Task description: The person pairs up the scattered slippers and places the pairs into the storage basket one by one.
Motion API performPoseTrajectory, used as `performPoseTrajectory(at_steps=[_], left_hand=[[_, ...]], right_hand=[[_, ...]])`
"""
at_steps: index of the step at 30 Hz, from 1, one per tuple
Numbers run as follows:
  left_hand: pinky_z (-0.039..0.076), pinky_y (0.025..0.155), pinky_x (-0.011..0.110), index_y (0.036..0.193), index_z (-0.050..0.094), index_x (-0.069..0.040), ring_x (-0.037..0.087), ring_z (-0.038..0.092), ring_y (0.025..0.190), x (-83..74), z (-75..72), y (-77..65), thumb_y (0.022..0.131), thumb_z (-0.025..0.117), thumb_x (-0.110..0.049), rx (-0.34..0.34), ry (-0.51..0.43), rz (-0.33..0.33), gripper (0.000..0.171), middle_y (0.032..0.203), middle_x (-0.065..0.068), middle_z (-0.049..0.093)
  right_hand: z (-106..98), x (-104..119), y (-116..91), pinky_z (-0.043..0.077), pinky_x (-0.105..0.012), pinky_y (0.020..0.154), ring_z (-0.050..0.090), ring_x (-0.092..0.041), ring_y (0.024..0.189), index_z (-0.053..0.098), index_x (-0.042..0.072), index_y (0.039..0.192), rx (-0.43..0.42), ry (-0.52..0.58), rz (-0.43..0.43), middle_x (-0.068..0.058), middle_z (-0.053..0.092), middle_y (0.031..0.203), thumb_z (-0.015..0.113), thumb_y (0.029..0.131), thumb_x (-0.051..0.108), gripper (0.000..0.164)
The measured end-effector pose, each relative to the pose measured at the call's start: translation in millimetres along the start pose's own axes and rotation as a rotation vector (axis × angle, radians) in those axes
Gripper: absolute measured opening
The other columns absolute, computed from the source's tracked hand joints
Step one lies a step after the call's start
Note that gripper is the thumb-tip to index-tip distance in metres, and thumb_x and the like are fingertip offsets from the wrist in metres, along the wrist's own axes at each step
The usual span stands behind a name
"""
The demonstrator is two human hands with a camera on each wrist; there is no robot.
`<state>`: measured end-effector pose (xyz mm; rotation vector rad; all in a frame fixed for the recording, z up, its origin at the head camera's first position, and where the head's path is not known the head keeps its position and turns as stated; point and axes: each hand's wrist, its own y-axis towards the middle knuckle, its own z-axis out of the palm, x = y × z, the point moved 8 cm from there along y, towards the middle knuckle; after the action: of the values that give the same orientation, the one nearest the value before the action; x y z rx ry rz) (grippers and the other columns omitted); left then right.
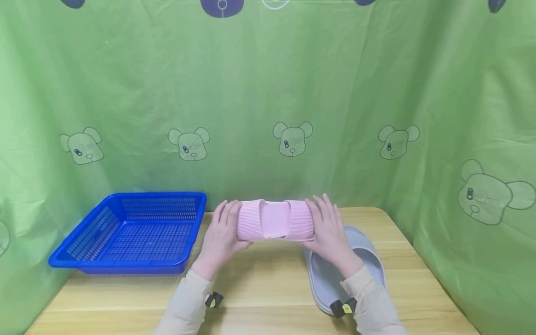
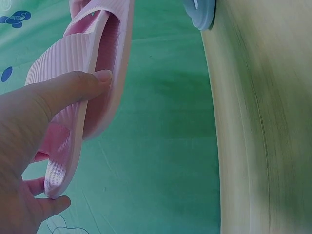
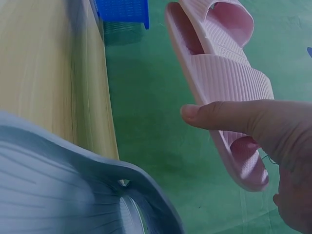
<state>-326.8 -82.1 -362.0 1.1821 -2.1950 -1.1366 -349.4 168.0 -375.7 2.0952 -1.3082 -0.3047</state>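
A pair of pink ridged slippers (image 1: 251, 222) is held up above the table, one tucked into the other with their straps side by side. My left hand (image 1: 218, 239) grips the left end, its thumb lying across the slipper edges (image 2: 73, 109) in the left wrist view. On the right end my right hand (image 1: 331, 235) holds the other side, the thumb along the ridged strap (image 3: 226, 75) in the right wrist view. Grey slippers (image 1: 361, 238) lie on the table under my right forearm, which hides part of them.
A blue perforated basket (image 1: 125, 264) stands at the left of the wooden table (image 1: 268, 288). A green curtain (image 1: 251, 93) with bear-head drawings hangs behind the table and along both sides.
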Motion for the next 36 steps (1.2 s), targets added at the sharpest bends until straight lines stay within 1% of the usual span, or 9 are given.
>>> performPoseTrajectory(at_steps=[4, 8, 12, 17, 22, 31, 36], left_hand=[[0.046, 0.107, 0.047, 0.135, 0.043, -0.002, 0.041, 0.048, 0.127, 0.5, -0.9, 0.1, 0.046, 0.095, -0.036, 0.002, -0.006, -0.006, 0.109, 0.133, 0.018, 0.054], [0.045, 0.109, 0.047, 0.136, 0.042, -0.002, 0.04, 0.047, 0.129, 1.4, -0.7, 0.5, 0.047, 0.096, -0.035, 0.025, -0.004, -0.013, 0.109, 0.134, 0.017, 0.053], [0.043, 0.11, 0.048, 0.137, 0.042, -0.002, 0.04, 0.047, 0.129, 1.2, -1.0, 1.1, 0.048, 0.095, -0.034, 0.036, -0.006, -0.001, 0.108, 0.135, 0.017, 0.053], [0.043, 0.111, 0.048, 0.137, 0.042, -0.002, 0.04, 0.047, 0.129, 2.4, -1.5, 1.2, 0.047, 0.096, -0.033, 0.038, -0.002, 0.005, 0.109, 0.135, 0.018, 0.052], [0.043, 0.11, 0.048, 0.138, 0.041, -0.004, 0.04, 0.045, 0.131, 4.0, -0.4, 0.7, 0.047, 0.097, -0.032, 0.064, 0.011, -0.004, 0.11, 0.137, 0.016, 0.051], [0.041, 0.112, 0.048, 0.137, 0.042, -0.004, 0.04, 0.045, 0.131, 4.7, -0.8, 0.1, 0.046, 0.097, -0.032, 0.064, 0.028, 0.013, 0.11, 0.137, 0.016, 0.052], [0.041, 0.112, 0.048, 0.137, 0.043, -0.003, 0.041, 0.047, 0.13, 1.0, 0.0, 0.5, 0.045, 0.097, -0.033, 0.061, 0.037, 0.029, 0.111, 0.136, 0.017, 0.053]], right_hand=[[-0.7, 0.7, -0.6, 0.021, -0.065, 0.116, 0.025, -0.043, 0.144, 0.033, 0.008, 0.146, -0.027, -0.018, -0.028, -0.022, 0.038, 0.146, 0.093, 0.053, 0.036, 0.114], [-1.5, 1.9, -1.4, 0.026, -0.065, 0.114, 0.029, -0.042, 0.142, 0.035, 0.007, 0.144, -0.055, -0.031, -0.063, -0.022, 0.04, 0.144, 0.092, 0.054, 0.04, 0.111], [-2.0, 3.2, -1.8, 0.031, -0.063, 0.113, 0.033, -0.042, 0.141, 0.037, 0.005, 0.143, -0.07, -0.022, -0.088, -0.022, 0.042, 0.144, 0.092, 0.053, 0.039, 0.11], [-0.9, 4.6, -0.6, 0.033, -0.06, 0.113, 0.037, -0.042, 0.139, 0.036, 0.004, 0.143, -0.053, 0.005, -0.099, -0.022, 0.044, 0.144, 0.092, 0.055, 0.036, 0.109], [1.5, 5.1, -0.1, 0.034, -0.059, 0.113, 0.039, -0.04, 0.138, 0.036, 0.003, 0.143, -0.022, 0.012, -0.1, -0.021, 0.046, 0.143, 0.091, 0.058, 0.035, 0.107], [-0.4, 6.0, 0.4, 0.037, -0.061, 0.11, 0.04, -0.041, 0.136, 0.036, 0.004, 0.143, -0.013, 0.032, -0.101, -0.022, 0.046, 0.142, 0.091, 0.058, 0.034, 0.105], [-0.6, 10.2, 1.2, 0.038, -0.06, 0.11, 0.041, -0.041, 0.136, 0.036, 0.004, 0.143, -0.001, 0.027, -0.116, -0.021, 0.046, 0.141, 0.09, 0.059, 0.036, 0.105]])
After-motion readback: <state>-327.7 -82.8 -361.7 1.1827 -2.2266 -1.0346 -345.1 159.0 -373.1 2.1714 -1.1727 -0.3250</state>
